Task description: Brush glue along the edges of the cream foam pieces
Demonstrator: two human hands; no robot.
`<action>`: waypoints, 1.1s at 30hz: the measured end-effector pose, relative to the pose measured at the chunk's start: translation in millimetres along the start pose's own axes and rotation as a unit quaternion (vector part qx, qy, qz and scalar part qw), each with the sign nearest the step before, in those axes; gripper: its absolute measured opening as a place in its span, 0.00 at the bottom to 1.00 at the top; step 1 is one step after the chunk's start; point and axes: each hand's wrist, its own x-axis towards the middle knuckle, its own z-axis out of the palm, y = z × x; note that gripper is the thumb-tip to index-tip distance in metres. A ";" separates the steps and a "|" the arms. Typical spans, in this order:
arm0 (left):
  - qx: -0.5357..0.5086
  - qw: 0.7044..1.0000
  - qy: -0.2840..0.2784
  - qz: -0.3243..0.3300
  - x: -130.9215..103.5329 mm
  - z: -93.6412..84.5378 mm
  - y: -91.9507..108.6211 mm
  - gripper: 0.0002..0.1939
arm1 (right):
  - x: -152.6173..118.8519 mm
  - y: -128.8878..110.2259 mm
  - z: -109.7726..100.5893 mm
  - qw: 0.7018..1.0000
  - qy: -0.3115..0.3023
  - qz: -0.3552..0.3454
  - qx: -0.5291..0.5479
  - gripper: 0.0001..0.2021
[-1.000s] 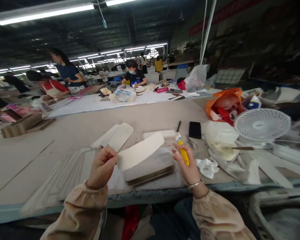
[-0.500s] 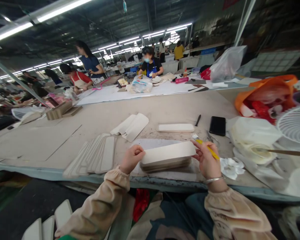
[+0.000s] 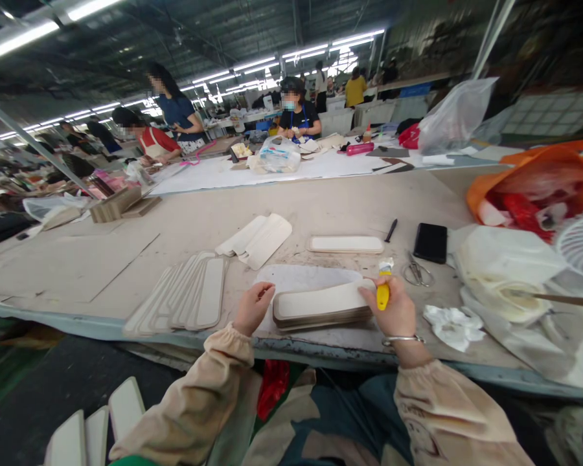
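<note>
Strip (image 3: 323,298) lies along the stack of boards (image 3: 320,318), its left end down but its right end seemingly not yet flat, with loose strips (image 3: 267,239) remaining at eleven o'clock. It sits at three o'clock from the part-open, empty left hand (image 3: 254,309) and nine o'clock from the right hand (image 3: 396,312), which grips a yellow tool (image 3: 383,295) and touches its end.

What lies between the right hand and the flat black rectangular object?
A pair of metal scissors lies between the right hand and the flat black rectangular object, as the head view shows.
</note>
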 end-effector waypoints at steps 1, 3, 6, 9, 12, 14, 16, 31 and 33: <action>-0.006 1.000 -0.001 -0.008 -0.5 -0.6 -4.4 0.17 | -0.3 0.7 1.2 1.000 0.000 -0.002 -0.007 0.18; -0.018 0.999 -0.008 -0.025 -3.9 -1.7 -11.4 0.20 | -0.9 2.3 3.2 1.000 0.002 -0.005 -0.018 0.18; -0.026 0.999 -0.016 -0.041 -12.5 -2.7 -16.3 0.22 | -1.6 4.1 5.2 1.000 0.005 -0.009 -0.023 0.18; -0.026 0.998 -0.021 -0.045 -18.9 -2.1 -16.1 0.23 | -2.1 4.2 6.5 1.000 0.004 -0.010 -0.028 0.19; -0.024 0.998 -0.026 -0.042 -20.1 0.6 -15.3 0.25 | -2.6 3.4 7.3 0.999 0.002 -0.007 -0.038 0.19; -0.023 0.999 -0.026 -0.038 -19.4 3.2 -15.9 0.25 | -2.9 3.3 7.6 0.999 0.002 -0.008 -0.045 0.19; -0.024 0.999 -0.023 -0.036 -18.7 5.6 -17.0 0.24 | -3.2 3.5 7.6 0.998 0.001 -0.010 -0.056 0.19; -0.052 0.997 0.001 -0.059 -18.7 10.5 -14.0 0.22 | -4.7 11.9 15.1 0.993 -0.029 -0.042 -0.107 0.17; -0.055 0.996 0.001 -0.066 -19.1 10.5 -12.8 0.23 | -4.8 13.9 16.5 0.991 -0.028 -0.057 -0.116 0.14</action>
